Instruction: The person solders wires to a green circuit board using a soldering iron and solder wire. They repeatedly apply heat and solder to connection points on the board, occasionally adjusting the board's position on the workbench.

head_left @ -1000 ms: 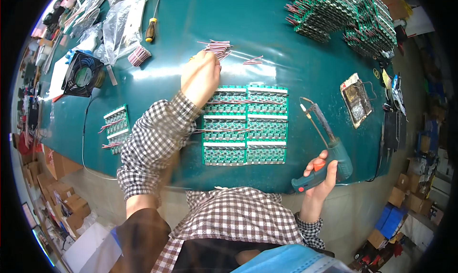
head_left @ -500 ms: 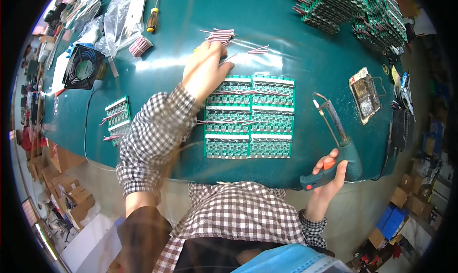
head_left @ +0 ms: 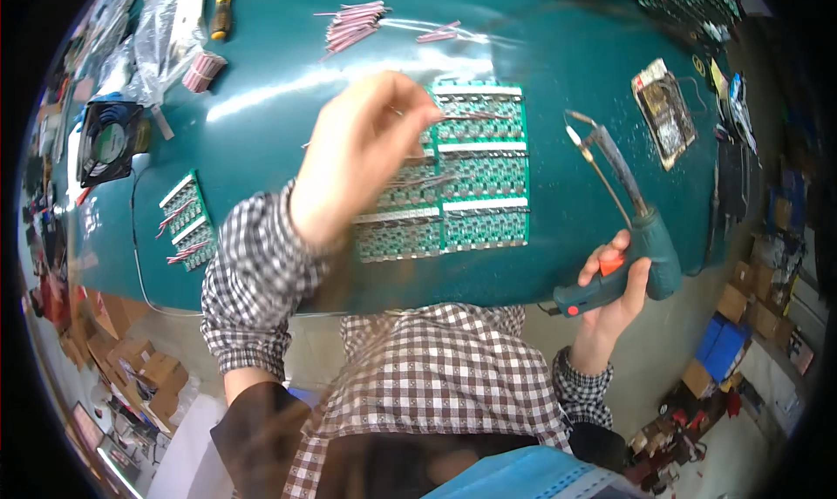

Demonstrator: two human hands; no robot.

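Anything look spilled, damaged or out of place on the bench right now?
The shallow tray beyond the soldering gun stands out: its inside looks stained dark. Also, a few loose wires lie apart from the main wire pile.

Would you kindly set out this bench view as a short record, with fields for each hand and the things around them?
Left hand: above a grid of green circuit boards; whether it grips a wire is unclear
Right hand: holds a green soldering gun, tip pointing away from the person
Beyond the boards: loose wire pile, smaller wire group
Far left: screwdriver, wire bundle, black fan
Right of the gun: stained tray
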